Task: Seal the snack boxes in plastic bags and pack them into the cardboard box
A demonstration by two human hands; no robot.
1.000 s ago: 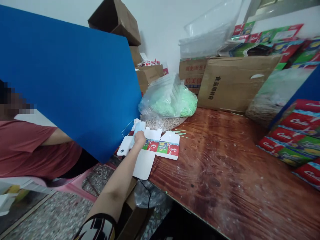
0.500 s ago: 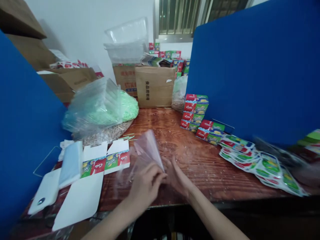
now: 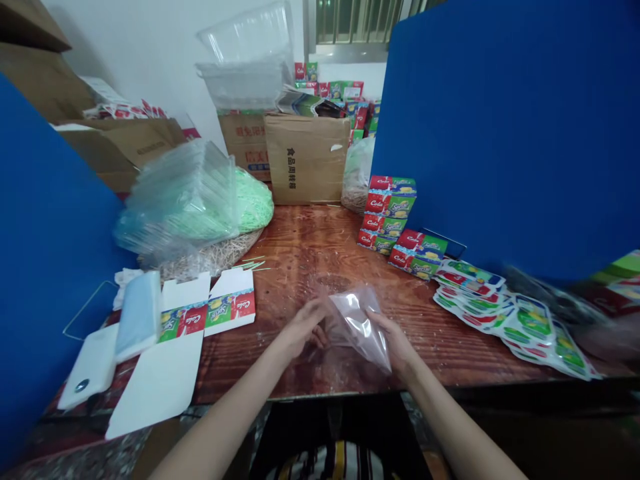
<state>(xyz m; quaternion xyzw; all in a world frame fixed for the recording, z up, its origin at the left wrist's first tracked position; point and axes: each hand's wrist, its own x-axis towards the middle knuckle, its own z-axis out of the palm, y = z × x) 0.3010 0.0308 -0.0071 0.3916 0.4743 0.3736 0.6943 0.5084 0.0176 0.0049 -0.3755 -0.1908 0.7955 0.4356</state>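
Note:
A clear plastic bag [image 3: 356, 321] is stretched between my two hands, just above the front of the wooden table. My left hand [image 3: 304, 328] has its fingers curled at the bag's left edge, slightly blurred. On the other side, my right hand [image 3: 397, 343] grips the bag, its thumb on top and the other fingers partly hidden behind the film. Left of my hands lie flat printed Cola and Sprite cartons [image 3: 193, 320] with white flaps spread out.
Stacked small boxes [image 3: 385, 212] and a fanned pile of printed pouches [image 3: 495, 307] stand to the right, before a blue partition [image 3: 500, 133]. At left are a blue-white packet [image 3: 139, 313], a white phone-like object [image 3: 90, 367] and clear trays [image 3: 185, 193]. A cardboard box [image 3: 307, 163] stands behind.
My hands have moved apart, the right one further right. The bag, upright and narrow before, is now tilted to the right and spread between both hands. The view has shifted slightly downward.

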